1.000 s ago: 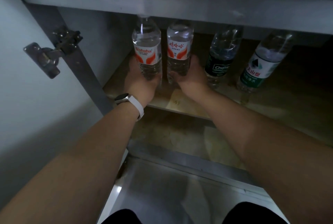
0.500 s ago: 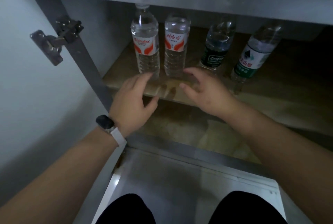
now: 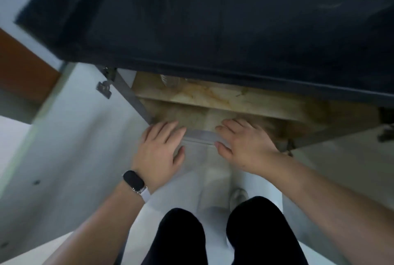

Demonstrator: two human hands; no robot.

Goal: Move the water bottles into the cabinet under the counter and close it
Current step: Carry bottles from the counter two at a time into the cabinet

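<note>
The cabinet under the dark counter point(image 3: 213, 19) stands open, its marbled shelf point(image 3: 223, 97) showing below the counter edge. Only the clear base of one water bottle point(image 3: 170, 82) peeks out at the shelf's back left; the other bottles are hidden by the counter. My left hand point(image 3: 158, 150), with a dark watch on its wrist, hovers empty with fingers spread in front of the cabinet's bottom rail point(image 3: 199, 135). My right hand point(image 3: 245, 145) is beside it, also empty and spread, over the same rail.
The white left door point(image 3: 70, 136) swings out wide, its hinge point(image 3: 104, 87) at the top. Part of the right door point(image 3: 351, 147) shows at the right edge. My dark-trousered knees point(image 3: 217, 235) are below, over a pale floor.
Both hands have pulled back out of the cabinet, away from the bottles. My head has risen, so the counter top now hides nearly all the bottles.
</note>
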